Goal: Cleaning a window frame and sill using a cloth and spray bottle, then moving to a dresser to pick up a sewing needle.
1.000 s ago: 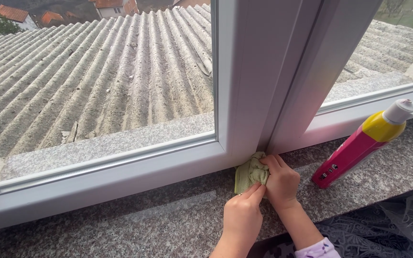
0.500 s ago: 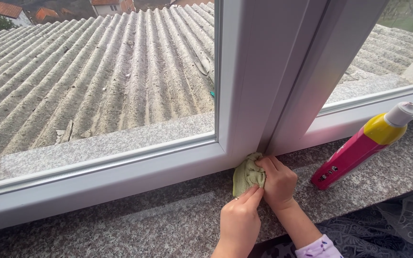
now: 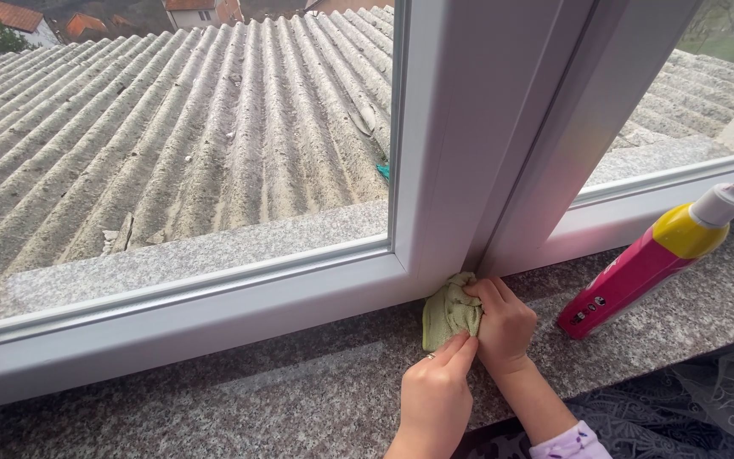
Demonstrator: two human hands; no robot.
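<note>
Green cloth (image 3: 449,311), bunched at the foot of the white window frame (image 3: 456,170), is pinched by your right hand (image 3: 503,327) and left hand (image 3: 437,395) so a tip reaches the joint, with the pink-and-yellow bottle (image 3: 639,268) lying right of the frame, contents unseen.

Pale green crumpled cloth (image 3: 450,311); white plastic window frame (image 3: 460,153); speckled grey granite sill (image 3: 299,391); pink-and-yellow spray bottle, white cap (image 3: 639,268); grey corrugated roof (image 3: 172,127).

Left hand (image 3: 435,395) fingertips pinched; right hand (image 3: 503,323) curled into a closed grip
</note>
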